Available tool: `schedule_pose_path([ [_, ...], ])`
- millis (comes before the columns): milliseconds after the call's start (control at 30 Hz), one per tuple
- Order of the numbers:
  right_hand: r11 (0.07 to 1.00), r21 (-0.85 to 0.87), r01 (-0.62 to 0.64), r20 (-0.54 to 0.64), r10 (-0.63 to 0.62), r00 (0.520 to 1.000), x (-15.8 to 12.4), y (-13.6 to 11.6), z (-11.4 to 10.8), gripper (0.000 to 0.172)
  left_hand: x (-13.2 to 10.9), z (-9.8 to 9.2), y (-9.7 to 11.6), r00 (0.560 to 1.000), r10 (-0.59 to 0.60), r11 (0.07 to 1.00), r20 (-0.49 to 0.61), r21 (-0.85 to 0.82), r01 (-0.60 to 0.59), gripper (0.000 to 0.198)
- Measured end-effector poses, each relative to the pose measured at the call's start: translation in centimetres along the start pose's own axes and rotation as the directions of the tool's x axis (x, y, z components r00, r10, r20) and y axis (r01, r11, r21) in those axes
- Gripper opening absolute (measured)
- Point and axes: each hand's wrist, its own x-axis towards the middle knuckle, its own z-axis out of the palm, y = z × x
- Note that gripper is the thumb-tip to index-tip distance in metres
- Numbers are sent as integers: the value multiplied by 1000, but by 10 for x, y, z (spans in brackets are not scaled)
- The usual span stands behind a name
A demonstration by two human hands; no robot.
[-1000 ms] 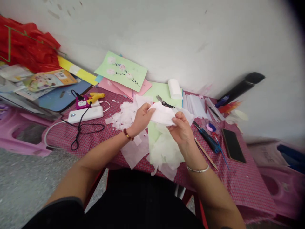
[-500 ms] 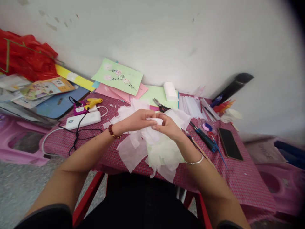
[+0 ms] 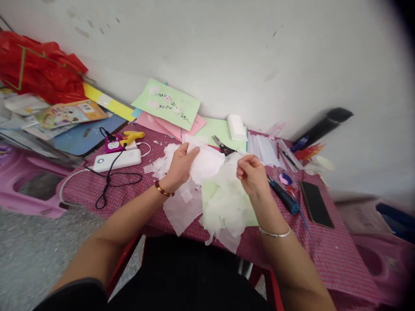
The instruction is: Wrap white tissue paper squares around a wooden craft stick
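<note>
My left hand (image 3: 180,167) pinches a thin, pale white sheet of tissue paper (image 3: 209,164) by its left side, thumb on top. Apart from it on the right, my right hand (image 3: 253,176) is raised with thumb and fingertips pressed together; whatever may be between them is too small to make out. Below both hands lie loose tissue paper pieces (image 3: 228,209), some over a light green sheet (image 3: 207,201). A pair of dark-handled scissors (image 3: 223,146) rests just beyond the held sheet.
Behind lies a green card with flowers (image 3: 168,103) on pink paper. At left are a white power bank (image 3: 117,160), a yellow glue gun (image 3: 132,137) and black cable. On the right, a blue-and-black tool (image 3: 283,196) lies beside a phone (image 3: 317,204).
My hands, close together before, have moved apart. The white paper bunched between them now spreads out flat from my left hand, and my right hand has moved off to the right.
</note>
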Motion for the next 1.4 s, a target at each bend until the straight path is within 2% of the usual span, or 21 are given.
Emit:
schedule_pose_path([
  [100, 1000, 9, -26, -9, 26, 1000, -2, 7, -3, 25, -2, 3, 0, 998, -35, 999, 46, 6, 35, 23],
  [167, 997, 17, -80, 66, 79, 995, -7, 17, 7, 37, -5, 8, -3, 994, -64, 998, 93, 8, 63, 23],
  [200, 992, 44, -117, 141, 110, 984, -10, 21, 14, 41, -7, 10, -5, 991, -74, 997, 110, 13, 73, 23],
  [233, 988, 79, -131, 175, 115, 978, -12, 23, 20, 41, -8, 12, -6, 989, -83, 997, 123, 21, 81, 23],
  [333, 984, 150, -100, 125, 81, 989, -12, 17, 27, 30, -9, 7, -4, 987, -101, 994, 129, 50, 96, 24],
  [467, 977, 205, -61, 73, 47, 996, 1, -1, 9, 30, -6, -4, 3, 995, -81, 995, 65, 65, 76, 26],
  [567, 967, 243, -80, 47, 71, 996, 3, 0, 1, 28, -4, -3, 7, 997, -62, 997, 34, 53, 60, 27],
  [633, 971, 192, -145, 126, 122, 985, -4, 9, 6, 29, -3, 2, 7, 998, -52, 998, 42, 42, 50, 27],
  [700, 973, 103, -209, 274, 174, 946, -14, 19, 19, 39, -1, 6, 5, 998, -35, 999, 57, 40, 32, 26],
  [767, 975, 42, -220, 329, 194, 924, -23, 25, 30, 42, 1, 8, 2, 998, -13, 999, 56, 48, 10, 26],
  [833, 978, 36, -206, 285, 187, 940, -27, 24, 33, 37, 3, 4, 2, 1000, 13, 998, 28, 56, -15, 27],
  [900, 978, 63, -198, 255, 176, 951, -26, 17, 25, 27, 6, -4, 4, 999, 39, 998, -16, 55, -38, 27],
  [967, 972, 83, -218, 295, 185, 938, -22, 10, 12, 26, 7, -11, 7, 997, 57, 997, -45, 48, -55, 26],
  [1067, 976, 84, -203, 251, 176, 952, -15, 9, 0, 21, 5, -11, 10, 999, 46, 998, -13, 39, -45, 23],
  [1133, 979, 48, -196, 250, 179, 952, -12, 15, 4, 29, 3, -5, 9, 998, -1, 999, 56, 34, -1, 22],
  [1233, 982, 15, -191, 319, 176, 931, -10, 23, 18, 35, -1, 2, 5, 987, -94, 995, 134, 46, 88, 24],
  [1333, 982, 89, -168, 258, 140, 956, -6, 19, 21, 26, 0, -3, 4, 988, -113, 993, 101, 50, 109, 26],
  [1400, 975, 165, -146, 216, 109, 970, -2, 13, 14, 29, 2, -11, 6, 994, -87, 995, 59, 46, 84, 26],
])
